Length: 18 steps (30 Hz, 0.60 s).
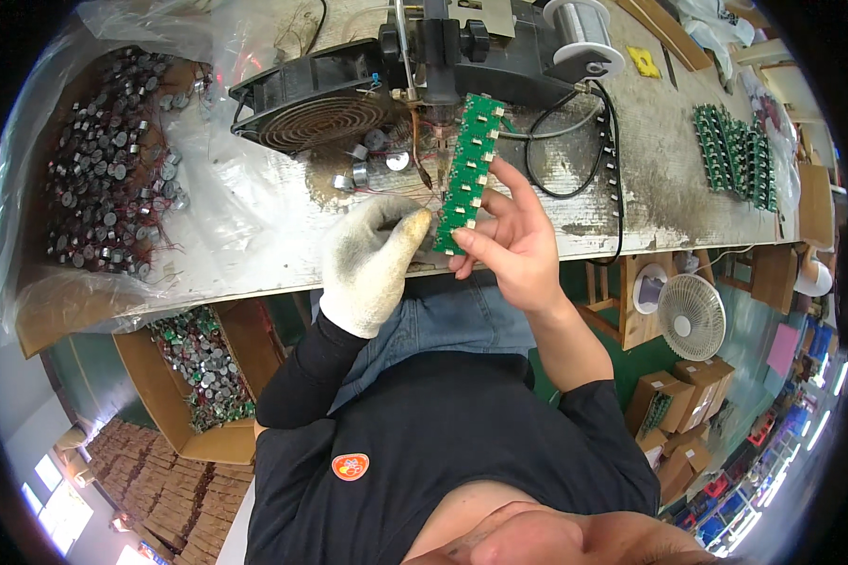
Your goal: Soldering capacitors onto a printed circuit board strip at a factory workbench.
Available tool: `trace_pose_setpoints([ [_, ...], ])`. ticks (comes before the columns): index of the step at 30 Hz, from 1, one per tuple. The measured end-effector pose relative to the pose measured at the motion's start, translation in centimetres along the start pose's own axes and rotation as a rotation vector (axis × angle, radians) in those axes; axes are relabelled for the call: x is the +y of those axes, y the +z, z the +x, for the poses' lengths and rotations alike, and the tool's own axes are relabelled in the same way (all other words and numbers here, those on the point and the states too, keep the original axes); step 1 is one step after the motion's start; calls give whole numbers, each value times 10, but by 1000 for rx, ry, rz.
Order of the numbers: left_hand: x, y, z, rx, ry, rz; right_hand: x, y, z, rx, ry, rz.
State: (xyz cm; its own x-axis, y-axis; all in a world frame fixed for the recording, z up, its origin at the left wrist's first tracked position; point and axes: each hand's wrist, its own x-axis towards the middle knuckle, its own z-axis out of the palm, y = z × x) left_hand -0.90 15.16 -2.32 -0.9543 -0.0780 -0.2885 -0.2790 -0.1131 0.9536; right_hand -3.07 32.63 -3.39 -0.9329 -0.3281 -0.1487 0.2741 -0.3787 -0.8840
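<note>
My right hand (513, 235), bare, grips a long green circuit board strip (466, 174) by its near right edge, thumb on top and fingers behind. The strip stands tilted over the bench edge, with a row of small white parts along it. In a white work glove, my left hand (372, 259) is closed beside the strip's lower left, thumb and forefinger together. What it pinches, if anything, is too small to make out. Just beyond its fingertips hangs a thin soldering tip (425, 176). Several small round metal parts (360, 174) lie on the bench past my glove.
A black fan (316, 99) and a solder wire spool (582, 33) stand at the back. Round metal parts with red wires (113, 169) are heaped at left. Green board strips (735, 155) lie at far right. Below the bench stands a filled carton (203, 372); a black cable (615, 169) crosses the bench.
</note>
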Motion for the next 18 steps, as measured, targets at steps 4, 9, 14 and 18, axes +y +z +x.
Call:
trace_pose_setpoints([
  [4,0,-1,4,-50,-3,49,-1,2,2,9,-10,12],
  [9,1,0,7,-15,-44,-9,1,2,4,9,-44,26],
  [14,2,-2,8,-38,-18,-27,1,3,7,10,-45,21],
  [18,9,2,8,-11,-17,6,-2,4,7,11,-51,27],
])
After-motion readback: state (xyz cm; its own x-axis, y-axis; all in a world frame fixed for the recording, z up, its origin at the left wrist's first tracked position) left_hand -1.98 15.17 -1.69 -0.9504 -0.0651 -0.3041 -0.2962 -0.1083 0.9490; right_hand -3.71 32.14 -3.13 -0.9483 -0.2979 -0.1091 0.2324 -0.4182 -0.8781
